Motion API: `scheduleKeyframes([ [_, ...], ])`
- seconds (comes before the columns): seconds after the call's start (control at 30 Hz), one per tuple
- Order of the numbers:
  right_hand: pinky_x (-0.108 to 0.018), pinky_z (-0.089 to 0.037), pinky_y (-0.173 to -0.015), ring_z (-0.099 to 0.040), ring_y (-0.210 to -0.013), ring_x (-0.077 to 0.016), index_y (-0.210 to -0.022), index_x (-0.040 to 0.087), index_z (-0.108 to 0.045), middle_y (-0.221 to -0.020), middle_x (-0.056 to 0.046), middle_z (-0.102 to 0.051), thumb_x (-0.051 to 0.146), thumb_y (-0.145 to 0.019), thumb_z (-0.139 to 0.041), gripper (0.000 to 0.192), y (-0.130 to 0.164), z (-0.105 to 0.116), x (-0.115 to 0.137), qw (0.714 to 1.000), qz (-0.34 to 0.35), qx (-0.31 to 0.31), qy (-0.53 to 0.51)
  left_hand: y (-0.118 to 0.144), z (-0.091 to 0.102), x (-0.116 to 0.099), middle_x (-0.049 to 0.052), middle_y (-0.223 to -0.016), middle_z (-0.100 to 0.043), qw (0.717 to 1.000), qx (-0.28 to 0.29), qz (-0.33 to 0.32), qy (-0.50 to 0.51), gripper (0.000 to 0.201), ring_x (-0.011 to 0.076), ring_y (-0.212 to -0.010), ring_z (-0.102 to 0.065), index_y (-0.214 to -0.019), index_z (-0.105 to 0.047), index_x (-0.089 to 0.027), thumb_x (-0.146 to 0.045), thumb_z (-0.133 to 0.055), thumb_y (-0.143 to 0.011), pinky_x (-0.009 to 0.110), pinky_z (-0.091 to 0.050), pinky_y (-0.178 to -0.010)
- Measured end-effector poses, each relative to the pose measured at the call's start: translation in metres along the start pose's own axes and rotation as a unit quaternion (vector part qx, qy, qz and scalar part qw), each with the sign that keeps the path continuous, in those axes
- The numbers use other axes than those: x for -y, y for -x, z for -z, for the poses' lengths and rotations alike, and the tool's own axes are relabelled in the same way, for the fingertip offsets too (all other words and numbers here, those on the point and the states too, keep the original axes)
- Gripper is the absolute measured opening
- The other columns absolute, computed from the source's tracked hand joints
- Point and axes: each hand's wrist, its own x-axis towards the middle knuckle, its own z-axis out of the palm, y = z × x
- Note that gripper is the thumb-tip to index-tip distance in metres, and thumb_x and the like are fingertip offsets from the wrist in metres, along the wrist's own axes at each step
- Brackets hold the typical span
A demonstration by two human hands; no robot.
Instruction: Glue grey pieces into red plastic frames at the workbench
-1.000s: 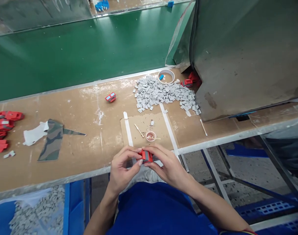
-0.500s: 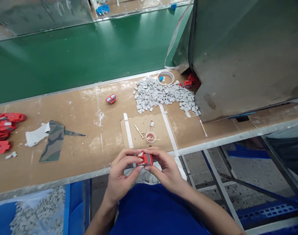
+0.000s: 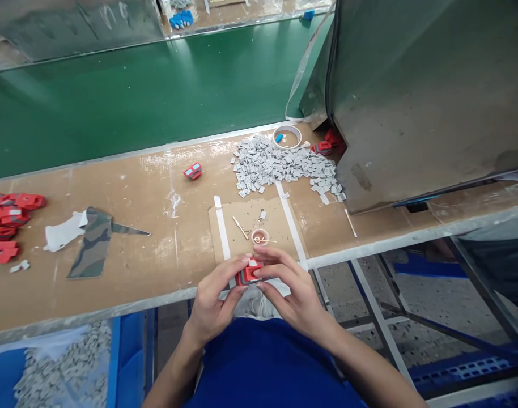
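We pinch the small red part (image 3: 250,273) between left hand (image 3: 214,297) and right hand (image 3: 291,292) fingertips; looks light, rigid plastic, so edge grip suits.

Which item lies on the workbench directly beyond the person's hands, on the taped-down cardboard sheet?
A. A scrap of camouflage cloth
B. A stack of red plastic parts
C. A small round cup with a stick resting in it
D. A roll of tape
C. The small round cup with a stick in it sits on the cardboard sheet just beyond the left hand and right hand, which hold a small red part.
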Motion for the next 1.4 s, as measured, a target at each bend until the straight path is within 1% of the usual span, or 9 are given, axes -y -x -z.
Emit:
scheduleKeyframes([
  [0.1, -0.038, -0.061, -0.104, -0.069, -0.128, -0.024, -0.116, 0.023, -0.067, -0.131, -0.014, -0.07, 0.014, -0.102, -0.062, 0.018, -0.006, 0.007, 0.006, 0.998, 0.034, 0.03, 0.046, -0.002, 0.002, -0.001, 0.012, -0.138, -0.073, 1.0, 0.003, -0.011, 0.009, 0.049, 0.0235, -0.132, -0.068, -0.144, -0.062, -0.024, -0.011, -0.067, -0.097, 0.036, -0.056, -0.113],
  [0.17, -0.039, -0.06, -0.106, -0.067, -0.131, -0.0245, -0.127, 0.024, -0.063, -0.134, -0.015, -0.069, 0.016, -0.101, -0.063, 0.027, -0.006, 0.005, 0.005, 0.998, 0.036, 0.033, 0.045, -0.004, 0.0, -0.003, 0.013, -0.138, -0.072, 0.999, -0.006, 0.0, 0.035, 0.045, 0.0241, -0.131, -0.069, -0.139, -0.065, -0.025, -0.009, -0.066, -0.097, 0.038, -0.058, -0.111],
  [0.27, -0.043, -0.058, -0.109, -0.065, -0.133, -0.0263, -0.142, 0.025, -0.053, -0.138, -0.016, -0.066, 0.022, -0.099, -0.069, 0.046, 0.0, -0.005, -0.001, 1.0, 0.011, 0.009, 0.013, -0.005, -0.007, -0.008, 0.013, -0.134, -0.072, 0.991, -0.047, 0.024, 0.119, 0.031, 0.0248, -0.128, -0.07, -0.127, -0.069, -0.025, -0.013, -0.064, -0.099, 0.038, -0.063, -0.1],
  [0.4, -0.037, -0.062, -0.099, -0.073, -0.118, -0.0232, -0.142, 0.027, -0.053, -0.127, -0.011, -0.072, 0.02, -0.1, -0.067, 0.045, 0.007, -0.013, -0.005, 0.999, -0.019, -0.024, -0.01, -0.007, -0.018, -0.012, 0.014, -0.128, -0.073, 0.976, -0.085, 0.054, 0.192, 0.013, 0.0242, -0.119, -0.073, -0.114, -0.068, -0.023, -0.024, -0.064, -0.102, 0.034, -0.065, -0.089],
  [0.53, -0.037, -0.059, -0.106, -0.07, -0.124, -0.0233, -0.145, 0.028, -0.054, -0.132, -0.011, -0.072, 0.014, -0.1, -0.064, 0.048, 0.005, -0.007, -0.004, 1.0, -0.002, -0.001, 0.027, -0.012, -0.016, -0.014, 0.013, -0.126, -0.073, 0.981, -0.062, 0.095, 0.156, 0.008, 0.0231, -0.118, -0.072, -0.106, -0.071, -0.022, -0.019, -0.069, -0.098, 0.033, -0.062, -0.093],
  [0.7, -0.039, -0.059, -0.109, -0.068, -0.131, -0.023, -0.15, 0.028, -0.053, -0.137, -0.012, -0.071, 0.013, -0.103, -0.059, 0.05, 0.0, 0.001, -0.004, 0.999, 0.01, 0.007, 0.046, -0.017, -0.009, -0.016, 0.011, -0.125, -0.072, 0.99, -0.043, 0.099, 0.088, 0.013, 0.0234, -0.12, -0.07, -0.102, -0.074, -0.022, -0.011, -0.069, -0.095, 0.036, -0.057, -0.103],
  [1.0, -0.04, -0.062, -0.103, -0.072, -0.124, -0.0256, -0.146, 0.026, -0.056, -0.13, -0.013, -0.073, 0.016, -0.103, -0.06, 0.044, -0.005, 0.001, -0.002, 0.998, -0.004, 0.042, 0.036, -0.017, -0.006, -0.011, 0.011, -0.106, -0.077, 0.99, -0.075, 0.097, 0.074, 0.005, 0.0244, -0.108, -0.075, -0.092, -0.078, -0.021, -0.017, -0.075, -0.091, 0.037, -0.061, -0.097],
  [1.17, -0.038, -0.063, -0.1, -0.073, -0.119, -0.0258, -0.143, 0.025, -0.059, -0.126, -0.013, -0.075, 0.015, -0.102, -0.061, 0.042, -0.007, 0.0, 0.0, 0.999, 0.009, 0.032, 0.037, -0.02, -0.002, -0.011, 0.01, -0.103, -0.078, 0.987, -0.069, 0.099, 0.102, 0.005, 0.0258, -0.108, -0.076, -0.091, -0.079, -0.021, -0.017, -0.078, -0.089, 0.038, -0.062, -0.096],
  [1.4, -0.041, -0.061, -0.104, -0.071, -0.124, -0.0259, -0.136, 0.026, -0.063, -0.129, -0.013, -0.074, 0.016, -0.101, -0.063, 0.036, 0.001, -0.016, -0.012, 0.999, -0.02, -0.031, -0.001, -0.026, 0.001, -0.02, 0.008, -0.106, -0.083, 0.99, -0.083, 0.109, 0.028, 0.016, 0.0236, -0.102, -0.079, -0.089, -0.081, -0.022, -0.009, -0.073, -0.09, 0.035, -0.063, -0.091],
])
